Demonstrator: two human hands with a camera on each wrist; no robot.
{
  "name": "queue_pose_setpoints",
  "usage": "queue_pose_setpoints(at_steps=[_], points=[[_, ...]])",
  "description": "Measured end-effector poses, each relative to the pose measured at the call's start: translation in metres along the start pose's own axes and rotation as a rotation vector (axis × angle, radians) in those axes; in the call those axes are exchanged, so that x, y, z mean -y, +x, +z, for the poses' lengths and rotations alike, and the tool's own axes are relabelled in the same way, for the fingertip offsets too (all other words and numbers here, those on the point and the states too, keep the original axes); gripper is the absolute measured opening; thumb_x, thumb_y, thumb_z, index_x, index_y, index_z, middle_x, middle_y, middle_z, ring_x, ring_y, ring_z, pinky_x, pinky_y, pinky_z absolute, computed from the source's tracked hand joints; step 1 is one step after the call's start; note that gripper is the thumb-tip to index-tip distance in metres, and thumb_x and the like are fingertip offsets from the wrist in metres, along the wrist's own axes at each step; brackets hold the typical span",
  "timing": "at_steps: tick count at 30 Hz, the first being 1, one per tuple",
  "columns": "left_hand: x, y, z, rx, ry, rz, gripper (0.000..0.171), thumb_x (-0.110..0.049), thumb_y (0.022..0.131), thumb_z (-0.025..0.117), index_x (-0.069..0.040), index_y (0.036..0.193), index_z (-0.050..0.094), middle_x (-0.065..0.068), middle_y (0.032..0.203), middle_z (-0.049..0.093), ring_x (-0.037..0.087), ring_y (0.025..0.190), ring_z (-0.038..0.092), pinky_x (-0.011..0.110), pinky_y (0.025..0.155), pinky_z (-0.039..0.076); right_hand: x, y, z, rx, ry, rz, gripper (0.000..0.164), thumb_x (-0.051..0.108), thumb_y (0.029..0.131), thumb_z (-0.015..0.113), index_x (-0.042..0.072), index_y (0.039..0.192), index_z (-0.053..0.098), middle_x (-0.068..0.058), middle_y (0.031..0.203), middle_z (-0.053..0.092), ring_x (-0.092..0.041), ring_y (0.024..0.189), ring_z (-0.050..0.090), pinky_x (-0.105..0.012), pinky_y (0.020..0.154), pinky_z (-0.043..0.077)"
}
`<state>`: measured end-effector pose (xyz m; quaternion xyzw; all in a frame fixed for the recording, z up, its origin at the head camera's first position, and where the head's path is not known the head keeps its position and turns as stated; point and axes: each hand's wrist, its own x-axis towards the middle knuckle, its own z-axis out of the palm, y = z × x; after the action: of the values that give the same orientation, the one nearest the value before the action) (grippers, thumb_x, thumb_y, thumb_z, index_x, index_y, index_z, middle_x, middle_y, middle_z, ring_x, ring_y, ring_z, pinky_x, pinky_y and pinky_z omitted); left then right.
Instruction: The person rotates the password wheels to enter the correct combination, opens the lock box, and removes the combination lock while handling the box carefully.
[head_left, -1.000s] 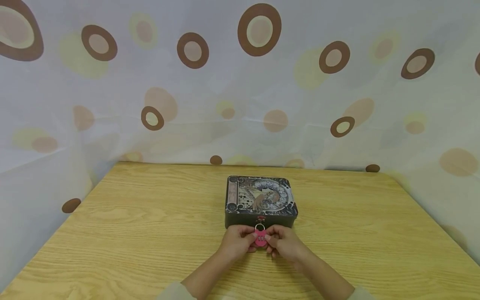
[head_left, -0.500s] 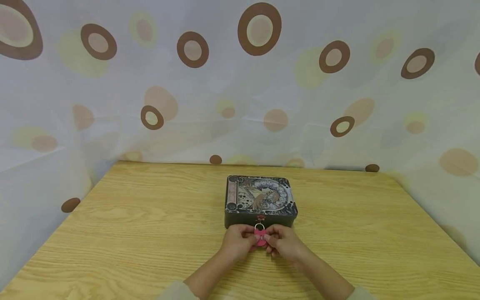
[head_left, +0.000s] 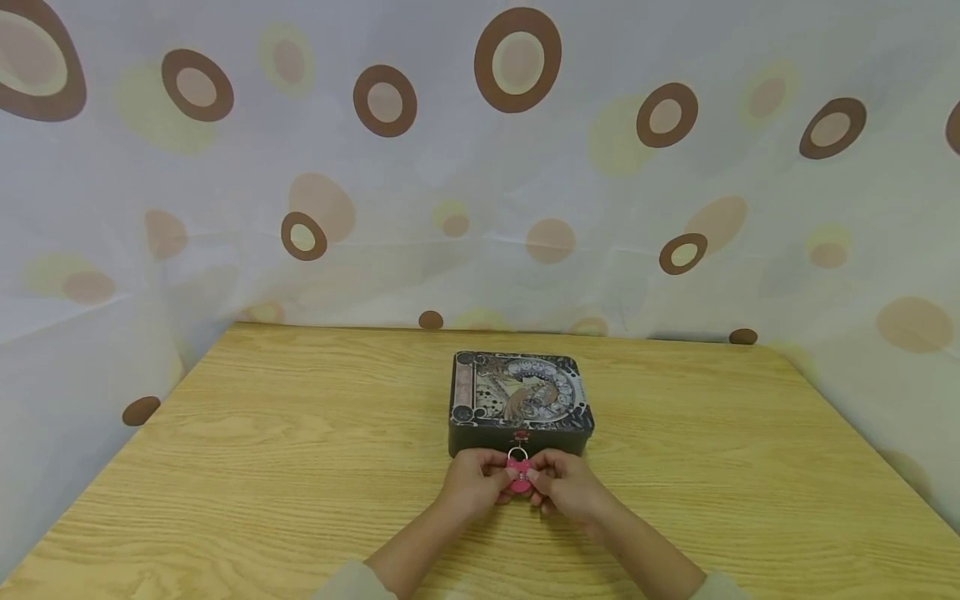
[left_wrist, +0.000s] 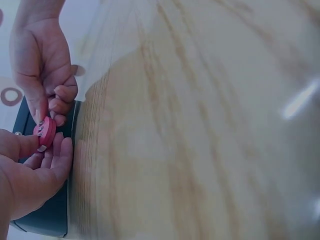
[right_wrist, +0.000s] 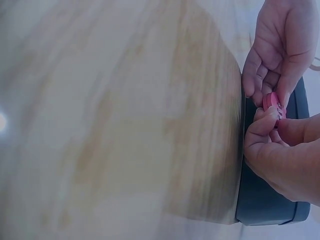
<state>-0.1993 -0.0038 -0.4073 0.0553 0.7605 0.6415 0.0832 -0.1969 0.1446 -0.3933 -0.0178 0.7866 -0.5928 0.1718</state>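
Observation:
A pink combination padlock [head_left: 519, 478] with number dials hangs at the front of a dark, picture-lidded tin box [head_left: 525, 392]. Its silver shackle [head_left: 517, 454] meets the red clasp [head_left: 521, 436] on the box; whether it is locked I cannot tell. My left hand [head_left: 474, 483] pinches the padlock's left side between thumb and fingers. On the other side my right hand [head_left: 572, 485] pinches it too, its thumb by the dials. In the left wrist view the padlock [left_wrist: 46, 131] sits between both hands. The right wrist view shows the padlock [right_wrist: 274, 106] partly covered by fingers.
The box stands on a wooden table [head_left: 300, 433], lid down. Behind the table and along its sides hangs a pale curtain [head_left: 450, 167] with brown and yellow ovals.
Both hands stay at the padlock with nearly the same grip. The padlock's face has tilted slightly, and the thumbs have shifted a little over its dials.

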Motion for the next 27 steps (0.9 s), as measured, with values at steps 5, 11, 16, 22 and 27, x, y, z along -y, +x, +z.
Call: queue_pose_setpoints(at_steps=[5,11,16,22,27], points=[[0.0004,0.0007,-0.0009,0.01,-0.006,-0.021,0.02,0.003,0.089,0.054,0.016,0.103,0.06,0.021,0.088,0.066,0.015,0.068,0.063,0.03,0.061,0.058,-0.0002,0.0004,-0.0002,0.0,-0.006,0.001,0.013,0.0,0.093,0.046,-0.01,0.1,0.051,-0.001,0.068,0.05,-0.008,0.061,0.05,-0.017,0.053,0.043],[0.0002,0.0,-0.0008,0.012,-0.013,0.0,0.021,0.005,0.084,0.059,0.017,0.101,0.061,0.023,0.088,0.066,0.018,0.075,0.065,0.031,0.064,0.058,0.0004,0.0005,0.0,-0.006,-0.008,0.014,0.013,0.0,0.093,0.046,-0.01,0.1,0.051,-0.001,0.068,0.051,-0.009,0.061,0.051,-0.018,0.053,0.044],[-0.0007,-0.0013,-0.0003,-0.005,-0.007,0.016,0.021,0.006,0.083,0.059,0.017,0.1,0.061,0.022,0.085,0.067,0.016,0.072,0.064,0.029,0.063,0.058,0.0007,-0.0006,0.0002,-0.008,-0.011,0.017,0.013,0.0,0.093,0.046,-0.009,0.1,0.051,-0.001,0.068,0.05,-0.009,0.061,0.05,-0.018,0.053,0.043],[-0.0009,-0.0012,-0.0002,-0.012,0.0,0.007,0.021,0.005,0.083,0.058,0.017,0.1,0.061,0.02,0.084,0.067,0.015,0.071,0.064,0.028,0.062,0.058,0.0005,-0.0005,0.0002,-0.005,-0.013,0.015,0.012,0.0,0.093,0.046,-0.009,0.1,0.051,-0.001,0.069,0.05,-0.009,0.061,0.05,-0.018,0.053,0.044],[-0.001,-0.0012,-0.0002,-0.016,-0.008,0.004,0.019,0.003,0.084,0.059,0.016,0.097,0.061,0.021,0.081,0.067,0.015,0.066,0.064,0.028,0.06,0.057,0.0007,-0.0003,0.0008,-0.006,-0.023,0.014,0.012,0.001,0.094,0.046,-0.009,0.099,0.051,-0.002,0.07,0.052,-0.01,0.062,0.051,-0.019,0.054,0.044]])
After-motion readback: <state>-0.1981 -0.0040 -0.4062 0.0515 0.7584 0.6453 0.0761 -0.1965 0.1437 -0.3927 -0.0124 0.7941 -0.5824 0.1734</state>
